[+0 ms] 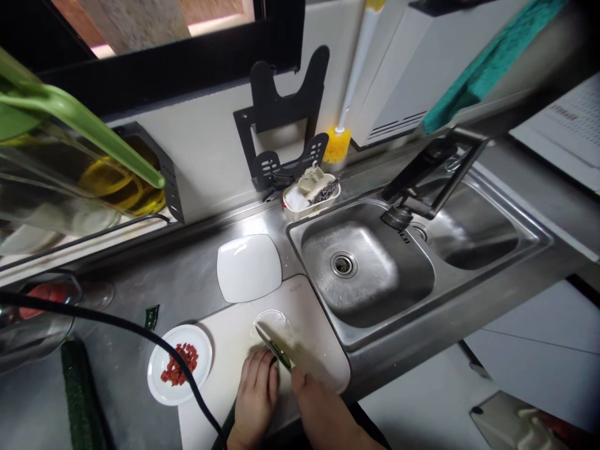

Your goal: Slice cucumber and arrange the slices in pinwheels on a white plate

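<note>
Slicing is the step in hand, judging by how both hands meet over the white cutting board (220,375) at the near edge of the steel desk (187,281). The left hand (255,394) lies knuckles-up on the board, its fingers (262,369) curled down onto a small dark green piece (281,357) that is mostly hidden beneath them; what it is cannot be told for certain, though it matches the cucumber (79,394) lying at the far left of the desk. The right hand (321,409) is wrapped closed round the handle of a broad knife (285,344), whose blade stands just beside the left fingertips, touching or nearly touching the green piece.

The next move, as I judge it, calls for a straight downward cut with the left fingertips kept tucked back from the edge, since blade and fingers are very close.

Left of the board sits a round plate of red bits (179,364), crossed by a black cable (140,334). Beyond the board's far edge rests a square white plate (248,267). Farther right is the double sink (370,275) with its black tap (431,175), and behind it a small tray of scrubbers (312,190) against the wall.
</note>
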{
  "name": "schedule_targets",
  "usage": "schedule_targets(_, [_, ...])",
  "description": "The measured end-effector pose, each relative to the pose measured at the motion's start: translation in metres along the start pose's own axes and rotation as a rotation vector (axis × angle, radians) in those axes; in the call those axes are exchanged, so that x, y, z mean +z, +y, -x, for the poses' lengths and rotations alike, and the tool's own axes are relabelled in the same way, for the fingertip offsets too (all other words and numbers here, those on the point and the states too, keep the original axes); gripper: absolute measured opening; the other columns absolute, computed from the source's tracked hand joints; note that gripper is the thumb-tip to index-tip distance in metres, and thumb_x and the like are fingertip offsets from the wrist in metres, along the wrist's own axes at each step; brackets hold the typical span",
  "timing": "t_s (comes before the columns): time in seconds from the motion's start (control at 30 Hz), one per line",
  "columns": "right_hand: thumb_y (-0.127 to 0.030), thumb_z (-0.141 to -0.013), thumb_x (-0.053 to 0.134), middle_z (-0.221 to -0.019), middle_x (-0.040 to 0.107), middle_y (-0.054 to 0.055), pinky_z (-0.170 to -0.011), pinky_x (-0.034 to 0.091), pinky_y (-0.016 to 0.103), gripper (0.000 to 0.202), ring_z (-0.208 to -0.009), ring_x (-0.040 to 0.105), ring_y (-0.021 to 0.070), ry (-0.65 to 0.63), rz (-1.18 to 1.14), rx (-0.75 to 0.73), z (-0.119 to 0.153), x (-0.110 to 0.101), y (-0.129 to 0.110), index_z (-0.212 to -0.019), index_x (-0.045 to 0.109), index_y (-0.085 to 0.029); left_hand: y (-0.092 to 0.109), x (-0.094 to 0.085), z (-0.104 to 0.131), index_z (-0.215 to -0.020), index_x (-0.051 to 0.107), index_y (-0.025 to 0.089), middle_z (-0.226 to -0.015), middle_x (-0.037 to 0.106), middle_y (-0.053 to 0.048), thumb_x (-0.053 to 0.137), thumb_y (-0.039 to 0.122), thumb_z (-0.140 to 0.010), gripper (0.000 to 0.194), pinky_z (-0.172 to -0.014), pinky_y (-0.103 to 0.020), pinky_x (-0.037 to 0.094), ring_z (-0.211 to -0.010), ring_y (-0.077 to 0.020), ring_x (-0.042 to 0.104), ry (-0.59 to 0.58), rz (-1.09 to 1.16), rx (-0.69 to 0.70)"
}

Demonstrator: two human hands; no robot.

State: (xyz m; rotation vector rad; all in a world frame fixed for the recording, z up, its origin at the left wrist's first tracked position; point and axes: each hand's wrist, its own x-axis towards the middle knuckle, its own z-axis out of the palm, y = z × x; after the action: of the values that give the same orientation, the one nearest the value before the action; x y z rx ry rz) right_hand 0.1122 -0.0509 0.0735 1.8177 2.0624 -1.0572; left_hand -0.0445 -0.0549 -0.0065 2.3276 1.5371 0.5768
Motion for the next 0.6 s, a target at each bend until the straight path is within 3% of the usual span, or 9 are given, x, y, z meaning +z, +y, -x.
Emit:
schedule_targets(0.1, [0.005,-0.080,0.032,-0.078,0.069,0.009,-0.054,0.050,0.022,0.041,-0.067,0.069,0.0193,-0.026,0.077,0.020,-0.003,0.001,-0.002,-0.103,0.060,-0.014,0.001,0.000,-0.001,-0.116,0.054,0.015,-0.109,0.066,-0.010,0.042,0.017,-0.092,0.027,-0.098,-0.043,0.046,-0.107,-0.0218,0.060,0.005,-0.004,0.001])
schedule_targets(0.4, [0.000,-0.084,0.036,-0.073,0.068,0.006,-0.056,0.048,0.022,0.030,-0.062,0.066,0.0174,0.124,0.054,0.031,-0.013,0.014,-0.003,-0.089,0.060,-0.017,0.001,-0.001,-0.001,-0.113,0.055,0.015,-0.108,0.067,-0.009,0.042,0.016,-0.091,0.025,-0.096,-0.042,0.047,-0.105,-0.0210,0.060,0.002,-0.014,0.007])
schedule_targets(0.6, [-0.002,-0.086,0.038,-0.080,0.068,0.004,-0.060,0.047,0.021,0.028,-0.069,0.066,0.0156,0.108,0.087,0.072,-0.024,0.019,-0.006,-0.097,0.059,-0.018,0.001,0.000,-0.001,-0.115,0.055,0.015,-0.110,0.066,-0.009,0.042,0.015,-0.091,0.027,-0.098,-0.043,0.046,-0.108,-0.0214,0.060,0.005,-0.010,0.003])
